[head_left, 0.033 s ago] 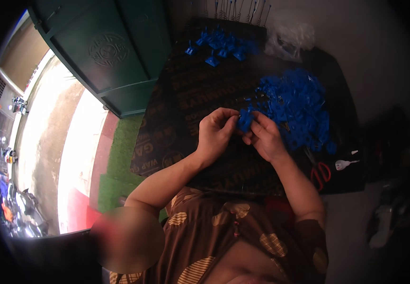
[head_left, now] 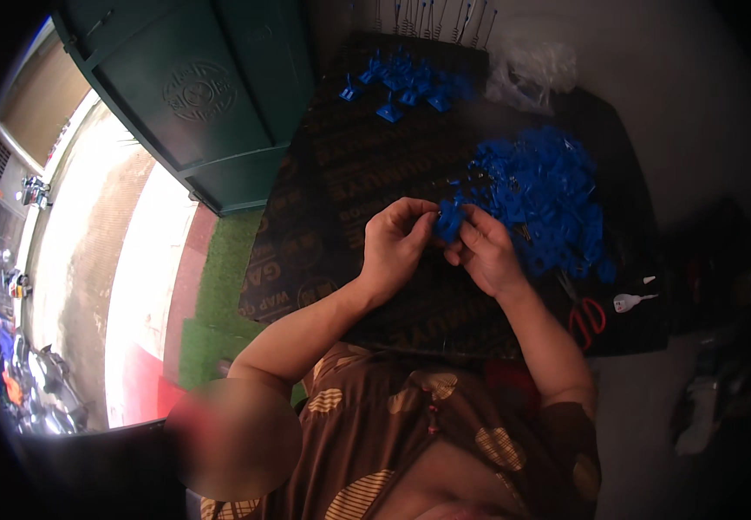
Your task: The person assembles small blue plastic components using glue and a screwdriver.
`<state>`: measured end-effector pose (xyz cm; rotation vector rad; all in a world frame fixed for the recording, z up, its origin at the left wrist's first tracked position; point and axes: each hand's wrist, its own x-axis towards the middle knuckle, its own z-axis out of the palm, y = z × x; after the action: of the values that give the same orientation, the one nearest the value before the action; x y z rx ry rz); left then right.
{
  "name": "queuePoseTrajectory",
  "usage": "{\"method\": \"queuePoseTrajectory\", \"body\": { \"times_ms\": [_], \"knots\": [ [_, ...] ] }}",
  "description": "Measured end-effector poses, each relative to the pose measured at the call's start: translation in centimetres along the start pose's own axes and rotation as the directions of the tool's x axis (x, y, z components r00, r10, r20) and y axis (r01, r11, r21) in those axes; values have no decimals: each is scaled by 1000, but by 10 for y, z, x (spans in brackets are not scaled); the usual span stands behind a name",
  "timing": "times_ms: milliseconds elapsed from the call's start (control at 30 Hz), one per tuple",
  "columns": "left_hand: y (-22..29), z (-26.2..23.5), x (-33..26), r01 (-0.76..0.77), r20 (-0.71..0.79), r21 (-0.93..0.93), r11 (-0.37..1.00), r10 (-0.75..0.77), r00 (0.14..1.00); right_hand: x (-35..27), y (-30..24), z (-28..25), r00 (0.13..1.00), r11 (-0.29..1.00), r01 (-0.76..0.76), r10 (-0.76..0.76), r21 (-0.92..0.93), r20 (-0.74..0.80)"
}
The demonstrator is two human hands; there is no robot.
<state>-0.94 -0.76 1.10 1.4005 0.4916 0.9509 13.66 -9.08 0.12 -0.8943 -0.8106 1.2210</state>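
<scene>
The person's left hand pinches the left edge of a small blue piece between thumb and forefinger, while the right hand grips its right side with bent fingers. Just beyond and right of the right hand lies a heap of blue pieces; a smaller blue cluster sits well beyond both hands. Red-handled scissors lie right of the right wrist.

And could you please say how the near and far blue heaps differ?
The near heap is larger and denser; the far heap smaller and looser. The near heap lies beside the right hand; the far heap near the far edge of the table. Both are blue.
</scene>
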Motion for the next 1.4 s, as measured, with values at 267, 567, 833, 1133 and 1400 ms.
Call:
{"method": "queuePoseTrajectory", "body": {
  "times_ms": [267,567,833,1133,1400],
  "knots": [
    [0,-2,0,32,41,-38,999,-31,999,1,5,-4,1000,997,22,-23,72,11],
    [-1,0,2,13,24,-50,999,-12,1000,0,5,-5,1000,997,25,-25,67,-1],
    [1,-2,4,73,44,-56,996,-71,997,1,6,-8,999,998,33,-33,56,3],
    [-3,-2,4,90,11,-91,992,-90,996,1,7,-6,1000,998,25,-24,50,-11],
    [-4,-2,5,113,-18,-115,987,-115,993,0,6,-3,999,999,22,-21,46,-24]
  ]
}}
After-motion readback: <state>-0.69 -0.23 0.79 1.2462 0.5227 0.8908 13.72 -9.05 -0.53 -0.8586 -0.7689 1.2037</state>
